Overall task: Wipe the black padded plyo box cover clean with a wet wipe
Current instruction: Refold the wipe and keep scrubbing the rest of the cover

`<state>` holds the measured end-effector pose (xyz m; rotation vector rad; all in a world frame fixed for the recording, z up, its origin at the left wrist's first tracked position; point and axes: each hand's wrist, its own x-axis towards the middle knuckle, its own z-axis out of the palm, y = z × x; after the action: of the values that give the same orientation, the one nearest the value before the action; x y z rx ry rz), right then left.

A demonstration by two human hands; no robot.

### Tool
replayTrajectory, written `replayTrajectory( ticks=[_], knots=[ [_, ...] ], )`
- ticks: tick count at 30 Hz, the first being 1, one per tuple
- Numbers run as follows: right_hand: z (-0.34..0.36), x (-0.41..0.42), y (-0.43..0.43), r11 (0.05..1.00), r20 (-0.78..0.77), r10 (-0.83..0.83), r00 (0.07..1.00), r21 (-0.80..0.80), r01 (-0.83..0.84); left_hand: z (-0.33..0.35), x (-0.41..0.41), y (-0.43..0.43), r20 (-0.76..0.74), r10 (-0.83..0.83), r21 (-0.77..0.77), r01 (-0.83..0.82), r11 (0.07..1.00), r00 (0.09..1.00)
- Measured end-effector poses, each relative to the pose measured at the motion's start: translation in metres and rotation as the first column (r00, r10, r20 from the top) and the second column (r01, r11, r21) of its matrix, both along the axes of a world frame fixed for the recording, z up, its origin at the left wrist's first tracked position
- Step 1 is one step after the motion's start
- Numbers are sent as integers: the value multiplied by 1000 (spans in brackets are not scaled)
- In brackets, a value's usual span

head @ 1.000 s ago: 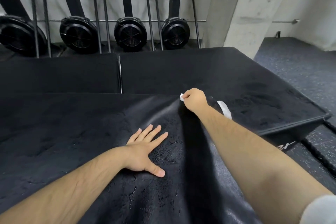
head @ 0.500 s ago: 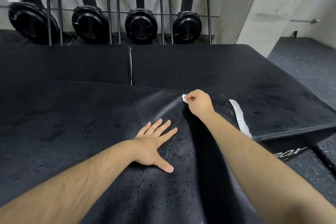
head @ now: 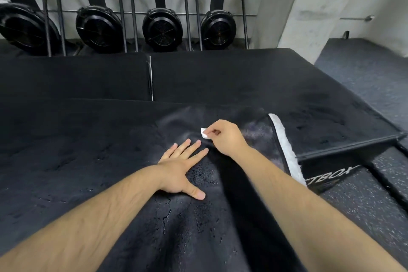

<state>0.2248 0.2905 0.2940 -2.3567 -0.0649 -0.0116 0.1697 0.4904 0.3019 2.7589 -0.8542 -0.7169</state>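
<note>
Both hands work mid-cover (head: 66, 150), right hand (head: 225, 137) pinching wipe (head: 204, 133).

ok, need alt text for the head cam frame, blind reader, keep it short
A person's right hand pinches a small white wet wipe against a black padded cover, while the left hand lies flat, fingers spread, just beside it. A white strip edges the cover at right. Black mats and four fan machines stand along the wall behind.

Left hand (head: 181, 170) lies flat, fingers spread — right hand (head: 223, 136) reaches farther, fingertips pinched together.
</note>
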Motion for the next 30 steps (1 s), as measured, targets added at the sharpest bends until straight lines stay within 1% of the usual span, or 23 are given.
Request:
replayTrajectory(
  ticks=[3,5,7,11,14,17,20,22,25,30],
  knots=[
    [-8,-38,-8,994,86,89,992,-66,-83,0,-1,0,3,-7,-11,7,1000,1000],
    [-7,-37,-16,994,99,89,991,-68,-82,0,-1,0,7,-10,-15,10,1000,1000],
    [-5,-17,-20,995,73,54,996,-93,-47,-3,-2,0,11,-4,-26,5,1000,1000],
    [0,50,-20,989,80,-67,995,-127,76,-5,1,0,13,9,-41,-8,999,1000],
    [7,90,-13,978,59,-98,993,-181,107,-4,3,-1,5,18,-40,-17,999,1000],
    [8,98,-8,982,35,-124,992,-137,128,-4,2,0,-10,30,-45,-30,999,1000],
    [9,75,-7,991,13,-110,994,-75,110,-2,3,2,-13,37,-44,-37,998,999],
    [14,48,-8,995,6,-72,997,-66,72,1,2,1,-10,40,-37,-40,999,999],
    [16,6,-6,997,-49,-28,998,-80,24,5,0,0,-22,47,-25,-47,999,999],
    [3,-87,8,998,-10,41,999,-52,-42,14,-8,-2,-42,51,-12,-51,999,998]
  ],
)
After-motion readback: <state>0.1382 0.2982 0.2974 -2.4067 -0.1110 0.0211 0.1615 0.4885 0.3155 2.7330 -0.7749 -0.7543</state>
